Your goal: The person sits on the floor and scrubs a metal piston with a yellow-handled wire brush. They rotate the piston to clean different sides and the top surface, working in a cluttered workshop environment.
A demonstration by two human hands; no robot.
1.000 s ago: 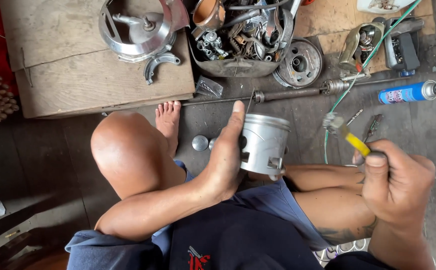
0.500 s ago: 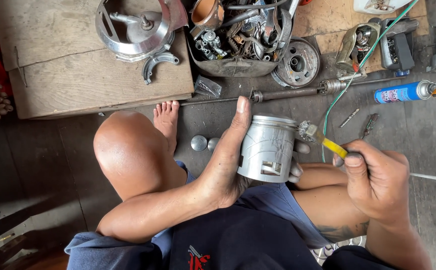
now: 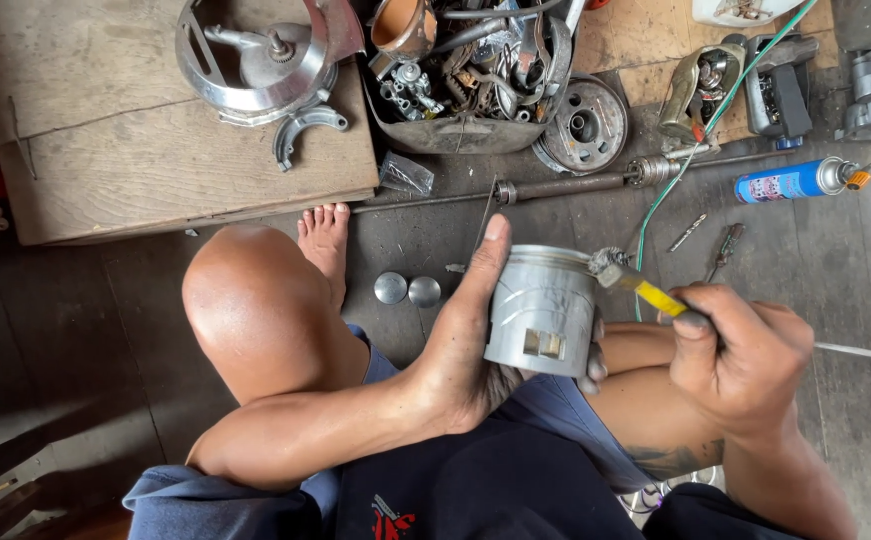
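Note:
My left hand (image 3: 461,335) grips a grey metal piston (image 3: 541,310) above my lap, thumb stretched up along its left side, fingertips showing at its lower right. My right hand (image 3: 741,365) holds a small brush with a yellow handle (image 3: 656,296). The brush's bristle head (image 3: 606,262) touches the piston's upper right rim. I sit on the floor with my left knee (image 3: 251,300) raised and my bare foot (image 3: 324,240) ahead of it.
Two round metal caps (image 3: 408,290) lie on the dark floor by my foot. A wooden board (image 3: 156,160) carries a shiny metal housing (image 3: 256,55). A tray of oily parts (image 3: 466,70), a long steel shaft (image 3: 556,187), a blue spray can (image 3: 791,182) and a green wire (image 3: 691,160) lie beyond.
My right hand brought the brush from the right onto the piston's upper rim. My left hand turned the piston, so its side opening faces me more squarely.

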